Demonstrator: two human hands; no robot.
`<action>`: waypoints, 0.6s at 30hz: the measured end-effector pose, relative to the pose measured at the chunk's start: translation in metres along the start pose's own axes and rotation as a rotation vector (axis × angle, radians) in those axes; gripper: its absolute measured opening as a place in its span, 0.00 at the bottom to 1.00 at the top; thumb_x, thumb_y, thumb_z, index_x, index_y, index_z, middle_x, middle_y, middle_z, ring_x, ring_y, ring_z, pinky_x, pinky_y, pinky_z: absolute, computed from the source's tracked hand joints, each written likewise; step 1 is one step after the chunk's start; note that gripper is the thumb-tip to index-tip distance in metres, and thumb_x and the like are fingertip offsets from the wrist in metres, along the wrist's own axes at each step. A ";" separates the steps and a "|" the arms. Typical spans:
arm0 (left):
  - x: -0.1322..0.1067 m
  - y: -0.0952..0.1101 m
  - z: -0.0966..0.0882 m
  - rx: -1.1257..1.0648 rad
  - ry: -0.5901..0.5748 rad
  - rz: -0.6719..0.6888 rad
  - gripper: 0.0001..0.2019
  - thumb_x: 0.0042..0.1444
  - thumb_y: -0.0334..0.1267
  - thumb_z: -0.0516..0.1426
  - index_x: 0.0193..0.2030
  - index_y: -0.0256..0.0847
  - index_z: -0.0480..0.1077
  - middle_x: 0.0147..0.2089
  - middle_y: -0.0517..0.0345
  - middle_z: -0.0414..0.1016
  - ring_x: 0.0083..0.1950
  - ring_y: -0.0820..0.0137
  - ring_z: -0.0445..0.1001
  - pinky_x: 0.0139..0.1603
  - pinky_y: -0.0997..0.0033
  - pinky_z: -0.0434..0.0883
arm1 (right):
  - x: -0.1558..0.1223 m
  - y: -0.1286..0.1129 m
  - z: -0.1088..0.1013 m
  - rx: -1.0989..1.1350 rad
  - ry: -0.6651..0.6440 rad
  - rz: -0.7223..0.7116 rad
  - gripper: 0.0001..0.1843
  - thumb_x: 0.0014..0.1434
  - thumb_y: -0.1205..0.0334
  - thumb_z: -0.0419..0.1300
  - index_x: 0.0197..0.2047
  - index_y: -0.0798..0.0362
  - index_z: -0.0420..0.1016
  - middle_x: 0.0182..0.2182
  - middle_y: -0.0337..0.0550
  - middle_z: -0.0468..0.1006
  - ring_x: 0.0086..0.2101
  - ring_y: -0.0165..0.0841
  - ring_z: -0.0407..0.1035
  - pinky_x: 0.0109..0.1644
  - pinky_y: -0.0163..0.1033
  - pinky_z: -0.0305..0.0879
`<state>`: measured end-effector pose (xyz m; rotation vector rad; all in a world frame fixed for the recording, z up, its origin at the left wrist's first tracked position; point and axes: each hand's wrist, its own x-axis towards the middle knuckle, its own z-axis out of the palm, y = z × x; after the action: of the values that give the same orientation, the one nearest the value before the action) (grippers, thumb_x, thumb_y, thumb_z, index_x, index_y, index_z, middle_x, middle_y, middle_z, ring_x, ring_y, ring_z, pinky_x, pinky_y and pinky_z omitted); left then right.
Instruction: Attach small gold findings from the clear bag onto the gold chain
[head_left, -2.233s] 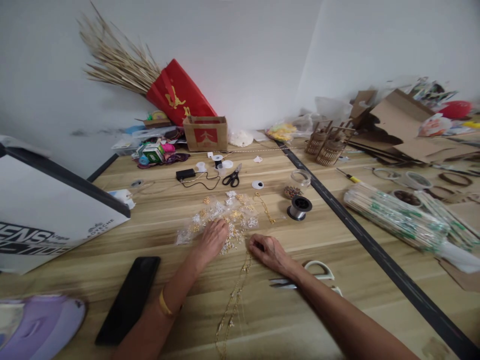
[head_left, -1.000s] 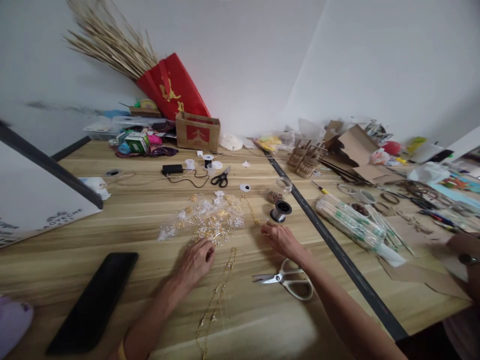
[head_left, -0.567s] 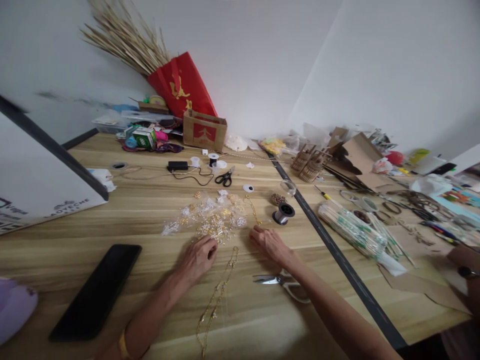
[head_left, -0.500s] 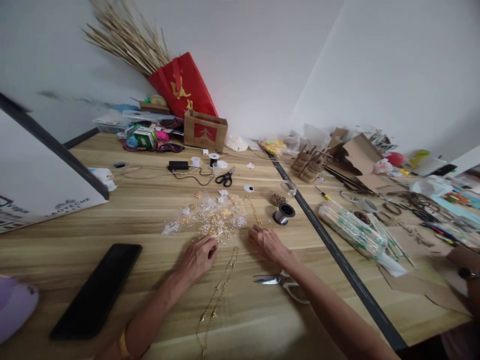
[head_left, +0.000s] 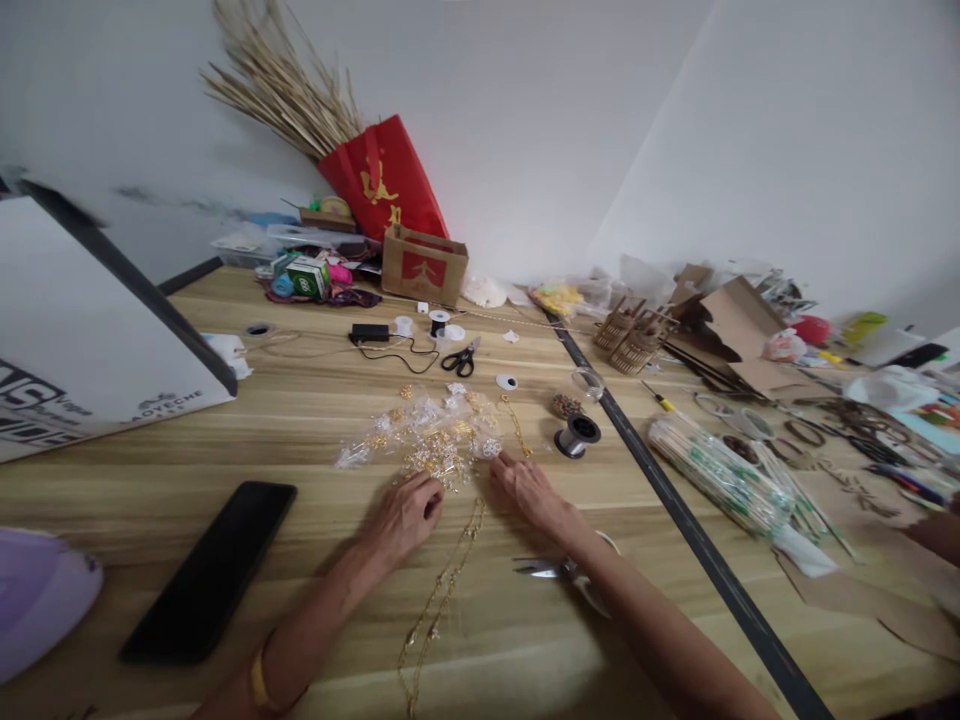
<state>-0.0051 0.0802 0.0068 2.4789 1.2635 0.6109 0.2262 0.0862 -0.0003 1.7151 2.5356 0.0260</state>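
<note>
My left hand (head_left: 406, 511) rests on the wooden table (head_left: 315, 420) with its fingers curled in a pinch at the near edge of a heap of small gold and clear pieces in plastic bags (head_left: 431, 435). My right hand (head_left: 523, 484) lies just right of it, fingers bent and touching the table beside the heap. A gold chain (head_left: 442, 590) runs from between the hands toward me. White-handled scissors (head_left: 559, 570) lie under my right forearm. What either hand pinches is too small to make out.
A black phone (head_left: 212, 568) lies at the left, a wire spool (head_left: 575, 436) and black scissors (head_left: 461, 359) beyond the heap. A white board (head_left: 82, 330) leans at far left. A wrapped bundle of sticks (head_left: 724, 478), cardboard and a red bag (head_left: 382, 185) crowd the right and back.
My right hand went out toward the wire spool and has come back to the heap. My left hand slid off the heap to its near edge. The view has swung somewhat.
</note>
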 end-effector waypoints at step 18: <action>0.001 0.002 0.000 0.020 0.007 -0.018 0.08 0.52 0.24 0.51 0.28 0.39 0.66 0.31 0.56 0.71 0.34 0.68 0.68 0.35 0.70 0.63 | -0.075 0.024 -0.016 -0.086 -0.117 -0.039 0.08 0.62 0.72 0.47 0.38 0.54 0.65 0.35 0.44 0.71 0.29 0.31 0.68 0.28 0.36 0.50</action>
<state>-0.0033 0.0802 0.0082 2.4812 1.2989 0.6054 0.2752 0.0258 0.0216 1.5874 2.4455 0.0315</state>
